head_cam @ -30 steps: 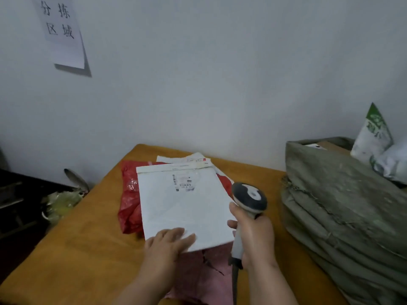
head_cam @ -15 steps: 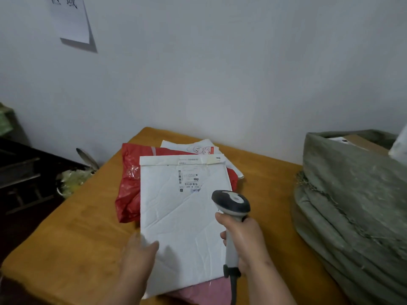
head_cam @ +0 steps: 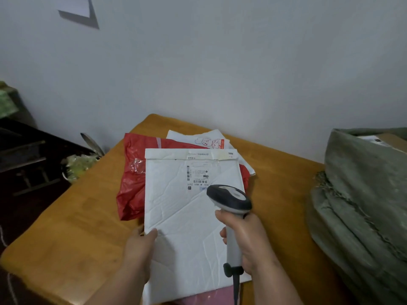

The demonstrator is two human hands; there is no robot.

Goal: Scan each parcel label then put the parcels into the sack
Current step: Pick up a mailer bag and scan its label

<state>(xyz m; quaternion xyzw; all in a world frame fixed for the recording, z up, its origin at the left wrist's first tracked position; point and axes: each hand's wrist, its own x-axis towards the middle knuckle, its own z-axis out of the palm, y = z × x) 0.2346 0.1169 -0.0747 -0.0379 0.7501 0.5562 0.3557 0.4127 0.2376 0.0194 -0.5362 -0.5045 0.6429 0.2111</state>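
Note:
A white padded parcel (head_cam: 182,214) lies on top of the pile, its barcode label (head_cam: 196,177) facing up. My left hand (head_cam: 138,249) holds its left edge, thumb on top. My right hand (head_cam: 244,236) grips a grey barcode scanner (head_cam: 229,198), whose head hovers just right of and below the label. Under the white parcel lie a red plastic parcel (head_cam: 132,186), a white parcel with a red drawing (head_cam: 207,140) and a pink one (head_cam: 211,297). The green woven sack (head_cam: 361,205) stands at the right, a cardboard box (head_cam: 383,139) showing in its mouth.
The parcels lie on an orange wooden table (head_cam: 72,234) set against a pale wall. Left of the table a dark rack (head_cam: 24,159) and a container of greenish stuff (head_cam: 78,166) sit low. A paper sheet (head_cam: 74,6) hangs on the wall.
My left hand slid from the parcel's lower face to its left edge and drew the parcel nearer. The scanner moved forward and left toward the label. The view tilted down.

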